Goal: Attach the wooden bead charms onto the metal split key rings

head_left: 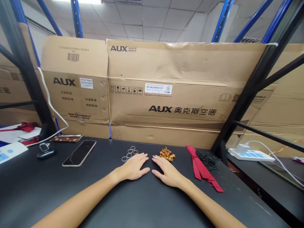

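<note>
Two bare hands lie flat, palms down, on the black desk point(59, 196), fingers spread, each grip apart and holding nothing; their thumbs point(147, 170) nearly meet, with a narrow gap between them; the left hand point(133, 166) rests just beside a small cluster of metal rings point(129, 154); the right hand point(167, 171) rests just beside a heap of wooden beads point(167, 154); further right lie a red ribbon point(200, 164) and a pile of black clips point(207, 161), touching each other; left of the rings lies a phone point(79, 153), screen up; beyond it sit a small black object point(45, 152) and some red cloth point(26, 127) on white papers point(14, 134); a white cable point(51, 106) runs down to the desk; flattened AUX cartons point(180, 95) stand behind, against a blue-and-black rack point(244, 95); a power strip point(249, 155) sits off to the right.
</note>
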Action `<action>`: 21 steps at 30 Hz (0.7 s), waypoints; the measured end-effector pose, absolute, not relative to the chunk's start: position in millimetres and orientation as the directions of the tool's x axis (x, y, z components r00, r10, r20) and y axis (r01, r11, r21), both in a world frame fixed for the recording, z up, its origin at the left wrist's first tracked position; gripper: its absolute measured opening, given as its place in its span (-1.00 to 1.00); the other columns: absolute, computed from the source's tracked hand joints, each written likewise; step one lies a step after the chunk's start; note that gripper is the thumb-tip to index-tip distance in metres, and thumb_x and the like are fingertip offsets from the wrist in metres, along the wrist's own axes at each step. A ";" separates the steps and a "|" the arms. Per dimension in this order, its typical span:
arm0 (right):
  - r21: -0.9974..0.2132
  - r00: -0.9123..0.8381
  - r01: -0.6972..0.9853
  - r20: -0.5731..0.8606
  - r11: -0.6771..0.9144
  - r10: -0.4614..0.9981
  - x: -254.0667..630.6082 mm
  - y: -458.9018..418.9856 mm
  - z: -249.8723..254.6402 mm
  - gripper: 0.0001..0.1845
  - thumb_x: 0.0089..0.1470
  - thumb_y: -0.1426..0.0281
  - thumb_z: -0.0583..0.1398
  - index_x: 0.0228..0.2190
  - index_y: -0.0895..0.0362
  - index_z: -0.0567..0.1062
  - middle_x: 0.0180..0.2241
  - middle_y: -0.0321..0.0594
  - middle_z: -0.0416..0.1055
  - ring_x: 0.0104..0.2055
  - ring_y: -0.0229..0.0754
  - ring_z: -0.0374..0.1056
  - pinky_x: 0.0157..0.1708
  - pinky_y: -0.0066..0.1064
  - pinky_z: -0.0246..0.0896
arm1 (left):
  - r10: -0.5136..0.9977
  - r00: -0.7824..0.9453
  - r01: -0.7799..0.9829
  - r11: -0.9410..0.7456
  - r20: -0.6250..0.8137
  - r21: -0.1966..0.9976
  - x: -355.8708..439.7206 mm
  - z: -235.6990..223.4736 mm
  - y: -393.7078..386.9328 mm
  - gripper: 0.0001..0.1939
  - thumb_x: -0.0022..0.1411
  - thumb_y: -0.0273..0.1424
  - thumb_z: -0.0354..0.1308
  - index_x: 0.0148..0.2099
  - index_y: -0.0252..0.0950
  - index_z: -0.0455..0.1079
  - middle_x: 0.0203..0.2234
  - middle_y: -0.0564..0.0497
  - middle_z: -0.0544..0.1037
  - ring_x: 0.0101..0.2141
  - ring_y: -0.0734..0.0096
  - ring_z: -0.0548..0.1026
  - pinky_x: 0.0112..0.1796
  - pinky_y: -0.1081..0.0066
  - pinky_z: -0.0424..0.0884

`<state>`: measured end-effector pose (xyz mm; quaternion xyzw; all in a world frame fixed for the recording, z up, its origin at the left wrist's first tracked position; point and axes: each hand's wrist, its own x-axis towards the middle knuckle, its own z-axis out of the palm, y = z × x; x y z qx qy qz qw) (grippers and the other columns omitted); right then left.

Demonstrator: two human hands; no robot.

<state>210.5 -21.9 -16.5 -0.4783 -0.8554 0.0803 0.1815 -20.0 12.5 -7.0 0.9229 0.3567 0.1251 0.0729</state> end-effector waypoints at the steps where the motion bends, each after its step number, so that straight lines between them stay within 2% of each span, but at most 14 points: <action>1: -0.301 -0.478 0.798 0.213 0.522 0.852 211.3 -22.2 -15.2 -0.34 0.19 0.07 0.04 0.19 0.21 0.23 0.27 -0.01 0.05 0.30 0.00 -0.04 0.28 -0.09 -0.12 | 0.679 0.712 0.642 -0.733 0.179 0.226 -20.7 -7.8 13.3 -0.38 0.34 -0.03 -0.14 0.28 -0.32 0.13 0.26 -0.19 0.13 0.25 0.09 0.08 0.22 0.11 0.04; 8: -0.272 -0.476 0.827 0.128 0.492 0.870 211.1 -27.4 -10.6 -0.28 0.20 -0.01 -0.03 0.24 0.16 0.14 0.31 -0.08 -0.10 0.35 -0.02 -0.19 0.30 -0.09 -0.24 | 0.670 0.692 0.625 -0.742 0.268 0.241 -19.2 -18.2 13.2 -0.40 0.33 -0.03 -0.13 0.26 -0.29 0.17 0.24 -0.14 0.17 0.24 0.12 0.11 0.22 0.13 0.03; 21: -0.283 -0.496 0.821 0.077 0.496 0.865 214.4 -28.0 -14.4 -0.21 0.18 -0.08 -0.09 0.28 0.11 0.00 0.34 -0.17 -0.23 0.37 -0.04 -0.34 0.32 -0.10 -0.37 | 0.659 0.698 0.617 -0.752 0.278 0.233 -19.7 -16.5 12.7 -0.41 0.34 -0.03 -0.13 0.24 -0.30 0.20 0.23 -0.15 0.20 0.24 0.13 0.12 0.22 0.15 0.04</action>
